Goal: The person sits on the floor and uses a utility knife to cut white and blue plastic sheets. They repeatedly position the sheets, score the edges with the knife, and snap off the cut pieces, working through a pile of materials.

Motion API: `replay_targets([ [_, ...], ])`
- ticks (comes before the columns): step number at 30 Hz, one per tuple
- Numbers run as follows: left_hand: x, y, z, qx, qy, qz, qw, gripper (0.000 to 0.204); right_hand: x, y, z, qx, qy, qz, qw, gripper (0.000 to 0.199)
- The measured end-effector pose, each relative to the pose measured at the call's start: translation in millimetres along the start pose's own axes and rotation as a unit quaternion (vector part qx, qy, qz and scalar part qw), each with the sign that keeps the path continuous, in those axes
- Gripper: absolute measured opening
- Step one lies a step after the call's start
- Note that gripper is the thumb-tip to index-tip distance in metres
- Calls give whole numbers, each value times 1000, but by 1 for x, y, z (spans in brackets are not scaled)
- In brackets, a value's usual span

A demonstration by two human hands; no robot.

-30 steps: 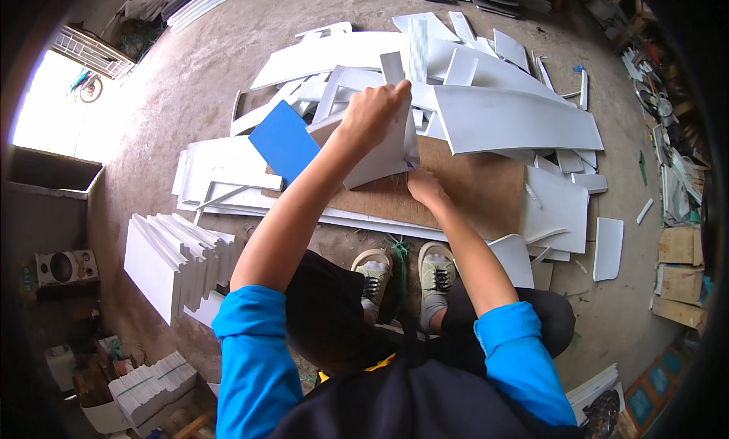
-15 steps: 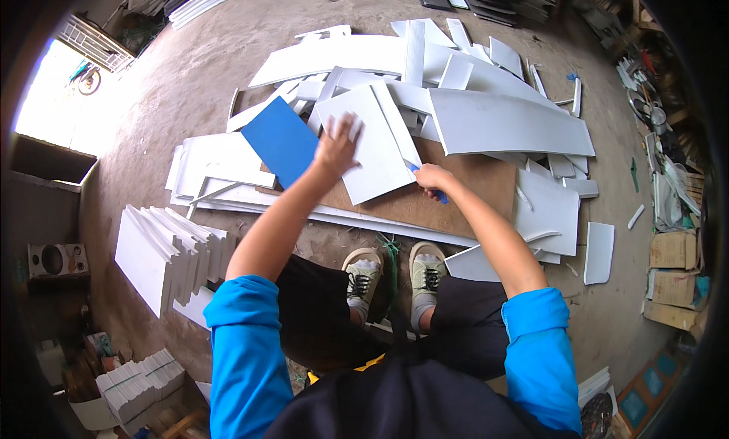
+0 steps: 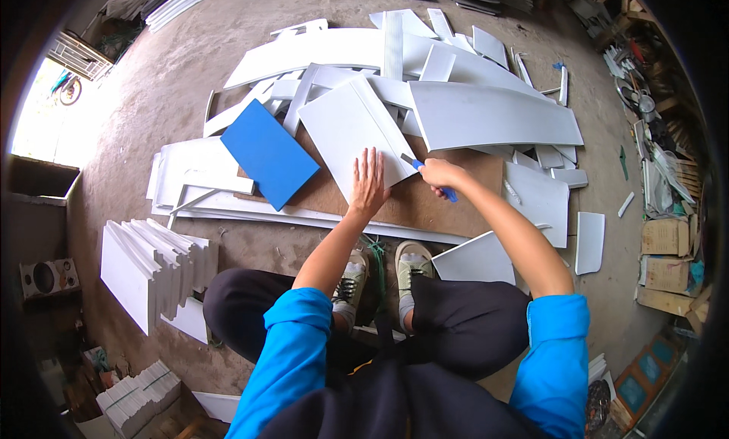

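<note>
My left hand lies flat with fingers stretched on the near part of a white board. A long line runs along the board's right side, marking off a narrow strip. My right hand is closed around a blue utility knife, its blade pointing left at the board's near right corner. Whether the blade touches the board I cannot tell. Left of the white board lies a blue rectangular board. Both rest over a brown board that lies on top of white sheets.
White offcuts are heaped beyond and right of the brown board. At left stands a stack of white panels, and a bundle of white pieces sits lower left. Cardboard boxes line the right side. My shoes are close to the near edge.
My left hand has come down from above the board's middle to press flat near its near edge. The strip at the board's right side now looks more flush. The knife stays in my right hand.
</note>
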State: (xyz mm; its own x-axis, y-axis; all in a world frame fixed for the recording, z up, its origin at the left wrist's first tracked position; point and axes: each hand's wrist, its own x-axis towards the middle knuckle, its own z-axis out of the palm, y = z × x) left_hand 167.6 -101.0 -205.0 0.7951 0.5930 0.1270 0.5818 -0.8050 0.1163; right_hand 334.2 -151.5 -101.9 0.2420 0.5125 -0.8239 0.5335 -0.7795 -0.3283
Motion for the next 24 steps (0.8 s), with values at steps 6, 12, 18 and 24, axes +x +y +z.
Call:
replay_targets([
  [6,10,24,9,-47,34,-49,997,89,-7,35,22,137,102,-90,981,33],
  [12,24,15,24,49,8,-31,998,85,5,69,54,251,91,-97,959,27],
  [18,34,13,11,133,-22,92,987,62,23,88,90,211,200,-146,946,40],
  [24,26,-18,11,102,-11,131,986,54,-9,57,91,195,248,-208,926,47],
])
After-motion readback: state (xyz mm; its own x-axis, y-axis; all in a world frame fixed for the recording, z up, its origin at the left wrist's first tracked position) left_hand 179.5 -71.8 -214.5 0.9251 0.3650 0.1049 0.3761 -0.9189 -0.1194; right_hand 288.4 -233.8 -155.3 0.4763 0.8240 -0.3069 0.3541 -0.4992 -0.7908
